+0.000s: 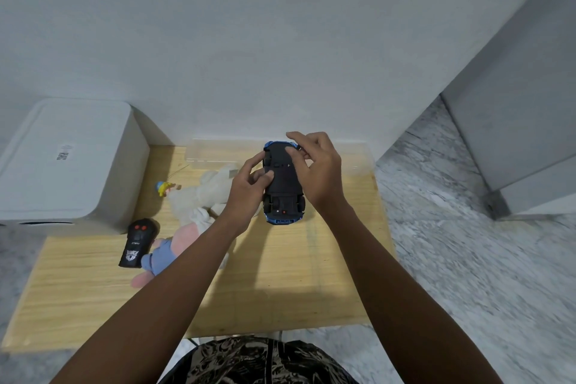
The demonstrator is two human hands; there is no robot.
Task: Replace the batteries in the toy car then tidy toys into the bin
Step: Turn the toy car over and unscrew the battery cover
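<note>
A blue toy car (283, 196) is held upside down above the wooden table (280, 274), its black underside facing me. My left hand (246, 193) grips its left side, thumb on the underside. My right hand (314, 171) grips the right side, with the thumb pressing on the black underside near the far end. A clear plastic bin (212, 153) stands at the table's far edge by the wall, partly hidden behind the car and hands.
A black remote control (137, 243) lies at the left of the table. Beside it are a pink and blue plush toy (165, 256), a white plush toy (199, 196) and a small yellow figure (164, 188). A white box (68, 162) stands at far left.
</note>
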